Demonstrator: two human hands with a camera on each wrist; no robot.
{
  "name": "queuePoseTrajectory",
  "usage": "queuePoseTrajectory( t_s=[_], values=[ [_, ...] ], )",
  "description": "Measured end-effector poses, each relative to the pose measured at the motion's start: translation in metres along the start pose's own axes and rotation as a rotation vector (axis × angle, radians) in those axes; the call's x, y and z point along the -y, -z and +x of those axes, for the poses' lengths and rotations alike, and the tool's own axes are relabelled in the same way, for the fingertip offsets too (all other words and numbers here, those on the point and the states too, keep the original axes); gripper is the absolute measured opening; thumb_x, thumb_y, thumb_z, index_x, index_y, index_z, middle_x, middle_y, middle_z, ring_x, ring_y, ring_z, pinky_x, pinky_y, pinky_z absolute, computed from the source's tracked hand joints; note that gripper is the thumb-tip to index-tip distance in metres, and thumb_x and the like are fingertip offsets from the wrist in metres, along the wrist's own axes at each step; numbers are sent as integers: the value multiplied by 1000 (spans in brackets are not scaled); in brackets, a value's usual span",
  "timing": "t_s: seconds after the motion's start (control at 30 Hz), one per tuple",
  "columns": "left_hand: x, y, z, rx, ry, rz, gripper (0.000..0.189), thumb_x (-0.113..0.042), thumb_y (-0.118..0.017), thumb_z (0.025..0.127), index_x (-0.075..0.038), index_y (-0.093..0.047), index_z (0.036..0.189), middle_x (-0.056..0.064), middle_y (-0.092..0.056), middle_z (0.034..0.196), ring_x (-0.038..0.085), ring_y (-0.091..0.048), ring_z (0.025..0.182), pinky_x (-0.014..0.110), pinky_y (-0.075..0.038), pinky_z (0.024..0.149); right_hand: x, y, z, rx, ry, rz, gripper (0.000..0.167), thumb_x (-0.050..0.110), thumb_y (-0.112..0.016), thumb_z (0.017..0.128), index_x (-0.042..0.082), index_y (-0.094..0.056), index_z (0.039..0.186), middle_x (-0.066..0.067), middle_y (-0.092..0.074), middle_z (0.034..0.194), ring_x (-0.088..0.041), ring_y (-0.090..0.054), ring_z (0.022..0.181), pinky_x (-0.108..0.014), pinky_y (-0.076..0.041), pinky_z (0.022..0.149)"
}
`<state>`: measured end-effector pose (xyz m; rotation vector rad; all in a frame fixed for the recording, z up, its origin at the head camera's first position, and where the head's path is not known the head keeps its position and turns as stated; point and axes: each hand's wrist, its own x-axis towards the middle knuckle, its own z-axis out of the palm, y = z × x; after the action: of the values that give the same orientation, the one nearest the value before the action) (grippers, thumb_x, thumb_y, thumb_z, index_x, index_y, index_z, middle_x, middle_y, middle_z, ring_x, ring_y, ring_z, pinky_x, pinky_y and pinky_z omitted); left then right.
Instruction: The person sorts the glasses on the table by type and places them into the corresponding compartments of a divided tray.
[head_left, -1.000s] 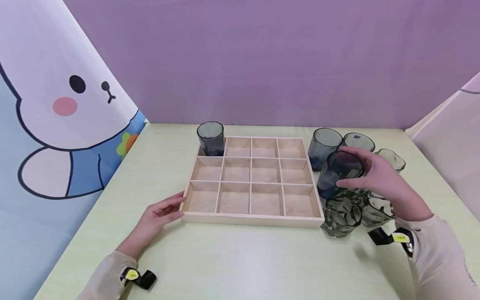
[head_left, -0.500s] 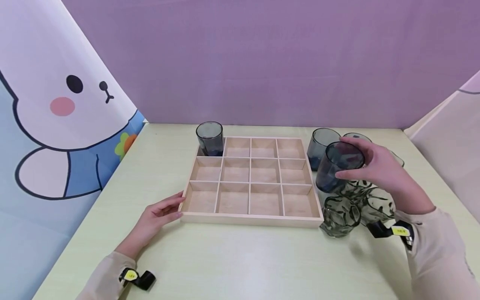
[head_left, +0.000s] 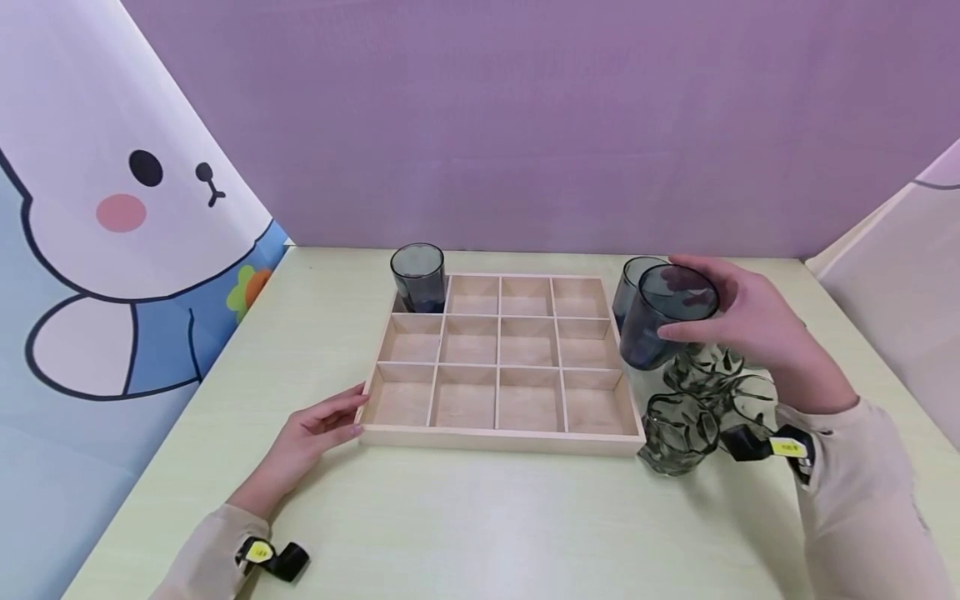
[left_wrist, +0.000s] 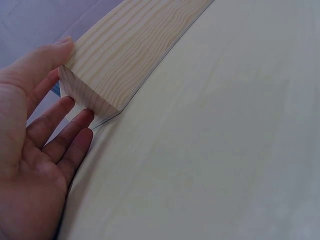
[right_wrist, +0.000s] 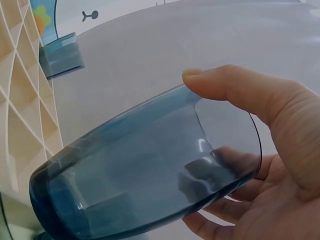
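Observation:
My right hand (head_left: 757, 321) holds a smoky blue drinking glass (head_left: 651, 329) near its rim, thumb on one side and fingers on the other. In the right wrist view this glass (right_wrist: 125, 165) is tilted, its base towards the tray. At the tray's near left corner my left hand (head_left: 309, 437) touches the wood with relaxed fingers; the left wrist view shows the thumb and fingertips (left_wrist: 82, 117) against that corner. The wooden compartment tray (head_left: 495, 439) lies flat. Another blue glass (head_left: 420, 283) stands upright in its far left compartment.
Right of the tray stand another blue glass (head_left: 630, 279), partly hidden, and several wavy greenish glasses (head_left: 678, 437) close together. A purple backdrop (head_left: 480, 125) rises behind the table (head_left: 480, 525), and a cartoon-printed cloth (head_left: 82, 308) hangs at left.
My right hand has lifted the blue glass from among the other glasses and carried it up and slightly left, tilting it. The left hand stays at the tray corner.

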<state>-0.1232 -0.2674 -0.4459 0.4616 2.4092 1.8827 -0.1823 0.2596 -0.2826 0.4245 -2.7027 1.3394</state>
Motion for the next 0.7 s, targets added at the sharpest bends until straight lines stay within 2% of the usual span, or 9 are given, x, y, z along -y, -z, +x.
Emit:
queuePoseTrajectory(
  t_s=[0.17, 0.37, 0.7],
  values=[
    [0, 0, 0, 2, -7, -5, 41, 1, -67, 93, 10, -57, 132, -14, -53, 141, -3, -55, 119, 16, -48, 92, 8, -3, 6, -5, -39, 22, 83, 4, -87, 74, 14, -49, 147, -9, -62, 124, -7, -62, 100, -15, -51, 76],
    [-2, 0, -1, 4, -8, -13, 41, 2, -67, 93, 10, -57, 132, -14, -53, 141, -2, -55, 118, 17, -49, 92, 17, -10, 12, -12, -17, 104, 81, 0, -85, 75, 11, -49, 146, -6, -63, 120, -11, -63, 101, -17, -52, 77],
    [-4, 0, -3, 10, -5, -18, 41, 2, -66, 93, 9, -57, 133, -14, -52, 142, -2, -55, 119, 18, -50, 90, 27, -28, 26, -5, -13, 201, 83, 3, -85, 77, 7, -44, 149, -5, -61, 127, -15, -58, 110, -17, -49, 85]
  ],
)
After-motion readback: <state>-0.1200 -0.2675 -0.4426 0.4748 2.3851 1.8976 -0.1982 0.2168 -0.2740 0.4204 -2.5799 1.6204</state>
